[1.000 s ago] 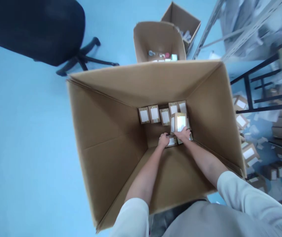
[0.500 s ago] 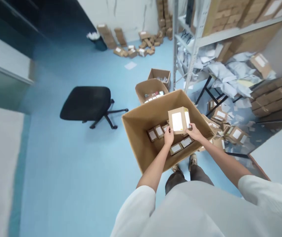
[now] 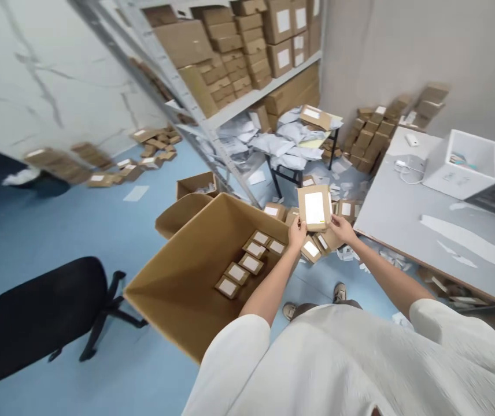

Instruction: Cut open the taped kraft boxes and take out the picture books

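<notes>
I hold a small brown cardboard box with a white label up in front of me, gripped at its lower corners. My left hand pinches its lower left corner and my right hand its lower right. Below and to the left stands a large open carton with several small labelled boxes lined up on its bottom.
A grey table with a white open box is on the right. Metal shelving stacked with cartons rises behind. Loose small boxes and mail bags litter the blue floor. A black office chair sits at the lower left.
Both hands lifted one small box out of the large carton and raised it. My view swung right and upward, from inside the carton to the shelving and table.
</notes>
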The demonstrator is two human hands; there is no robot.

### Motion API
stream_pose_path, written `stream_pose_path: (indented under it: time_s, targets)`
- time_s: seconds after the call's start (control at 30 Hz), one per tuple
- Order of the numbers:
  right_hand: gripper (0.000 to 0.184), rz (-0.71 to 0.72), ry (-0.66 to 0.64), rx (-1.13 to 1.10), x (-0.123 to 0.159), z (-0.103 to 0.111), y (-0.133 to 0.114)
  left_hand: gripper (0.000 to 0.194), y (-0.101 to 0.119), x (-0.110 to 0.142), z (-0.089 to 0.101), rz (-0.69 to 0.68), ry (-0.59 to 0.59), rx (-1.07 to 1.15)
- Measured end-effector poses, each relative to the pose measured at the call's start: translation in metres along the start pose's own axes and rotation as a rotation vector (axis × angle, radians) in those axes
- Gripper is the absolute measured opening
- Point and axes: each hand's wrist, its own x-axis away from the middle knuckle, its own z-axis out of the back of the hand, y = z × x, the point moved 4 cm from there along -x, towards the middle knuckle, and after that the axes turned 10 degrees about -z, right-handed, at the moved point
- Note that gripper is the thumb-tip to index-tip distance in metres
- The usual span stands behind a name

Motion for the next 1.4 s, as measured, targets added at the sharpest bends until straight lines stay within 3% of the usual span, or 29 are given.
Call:
stream_pose_path:
  time_s: [0.2,0.37,0.53,0.63,0.7,0.8,0.93,1.07,1.2,1.3,1.4]
  targets:
    - [0.048,-0.209,0.090,-0.137,0.011,0.085,0.105,0.059,0.028,-0.009,-0.143,-0.018,-0.259,0.058]
    - [0.048,-0.427,0.171,-0.161,0.028,0.122,0.174,0.057,0.033,0.004,-0.228,0.035,-0.423,0.046]
    - [0.043,-0.560,0.171,-0.087,0.045,0.138,0.214,0.056,0.029,0.022,-0.274,0.095,-0.510,0.023]
    - [0.047,-0.613,0.190,-0.016,0.049,0.144,0.221,0.053,0.028,0.026,-0.283,0.111,-0.542,0.009]
    - [0.054,-0.607,0.275,0.074,0.046,0.149,0.216,0.053,0.028,0.024,-0.279,0.111,-0.532,-0.003]
    - [0.060,-0.468,0.377,0.180,0.027,0.147,0.187,0.051,0.028,0.013,-0.257,0.101,-0.467,-0.020]
    - [0.053,-0.155,0.241,0.149,-0.017,0.111,0.118,0.049,0.026,-0.008,-0.192,0.024,-0.305,-0.021]
    - [0.046,0.119,0.016,0.084,-0.047,0.043,0.031,0.050,0.010,-0.017,-0.090,0.021,-0.078,-0.064]
    - [0.043,0.309,-0.212,0.054,-0.048,-0.041,-0.043,0.054,-0.021,0.003,0.026,0.118,0.165,-0.141]
    - [0.041,0.359,-0.366,0.030,-0.041,-0.101,-0.078,0.052,-0.051,0.035,0.105,0.243,0.317,-0.170]
    - [0.041,0.320,-0.489,0.054,-0.034,-0.154,-0.096,0.053,-0.080,0.073,0.169,0.370,0.430,-0.200]
